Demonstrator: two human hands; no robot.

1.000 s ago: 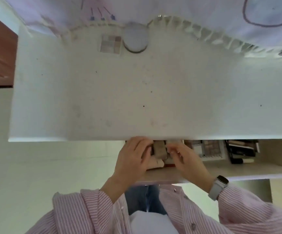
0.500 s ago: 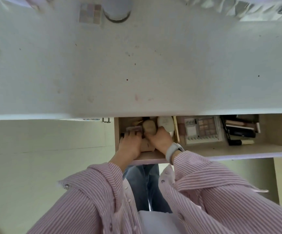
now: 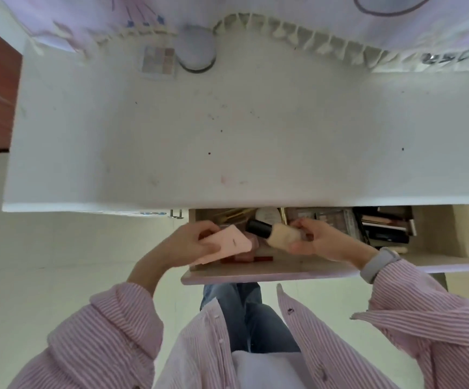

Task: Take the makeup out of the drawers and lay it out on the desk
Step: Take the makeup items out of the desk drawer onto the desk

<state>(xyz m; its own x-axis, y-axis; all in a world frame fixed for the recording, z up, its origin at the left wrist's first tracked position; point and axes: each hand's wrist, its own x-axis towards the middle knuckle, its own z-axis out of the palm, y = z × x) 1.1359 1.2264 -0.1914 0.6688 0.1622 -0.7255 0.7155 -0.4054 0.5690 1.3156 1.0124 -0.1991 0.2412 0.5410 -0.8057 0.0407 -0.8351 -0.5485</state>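
Gripping a pink compact (image 3: 229, 242) and a bottle (image 3: 272, 234), both hands hover over the open drawer (image 3: 283, 272).

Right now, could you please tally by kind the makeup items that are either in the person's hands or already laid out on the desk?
Flat pink compact, held in left hand: 1
Foundation bottle with black cap, held in right hand: 1
Eyeshadow palette on desk: 1
Round lidded container on desk: 1
Total: 4
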